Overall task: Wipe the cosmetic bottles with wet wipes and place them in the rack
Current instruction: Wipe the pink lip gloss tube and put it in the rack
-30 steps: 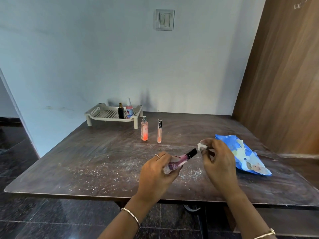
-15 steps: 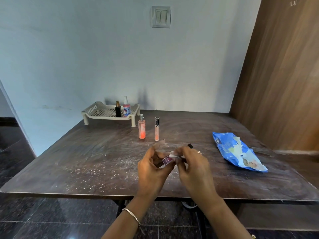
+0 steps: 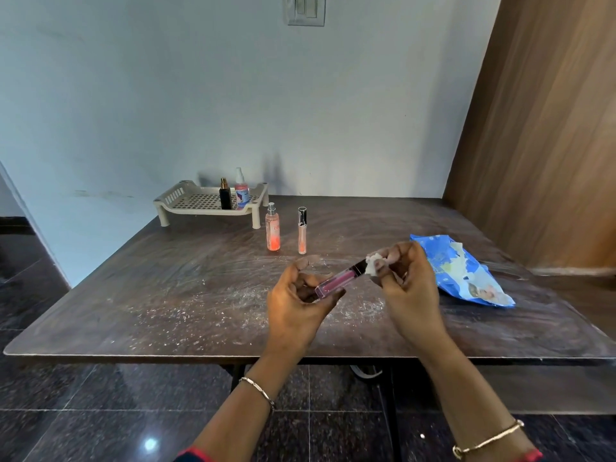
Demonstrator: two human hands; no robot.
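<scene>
My left hand [image 3: 296, 303] grips the base of a pink lip gloss tube [image 3: 336, 281] with a black cap, held slanted above the table. My right hand [image 3: 405, 285] pinches a crumpled white wet wipe [image 3: 373, 264] against the cap end. An orange spray bottle [image 3: 272, 231] and a slim peach gloss tube [image 3: 302, 231] stand upright on the table in front of the cream rack [image 3: 186, 203]. In the rack stand a black bottle [image 3: 225, 195] and a small pink spray bottle [image 3: 241, 190].
A blue wet wipe pack [image 3: 466, 271] lies on the dark wooden table [image 3: 166, 295] to the right of my hands. White specks are scattered over the tabletop near the front. A wall runs behind the table and a wooden panel [image 3: 550, 128] stands at the right.
My right hand slid the wipe from the tube's body out to the cap end. The tube shows again between my hands, which have drawn apart.
</scene>
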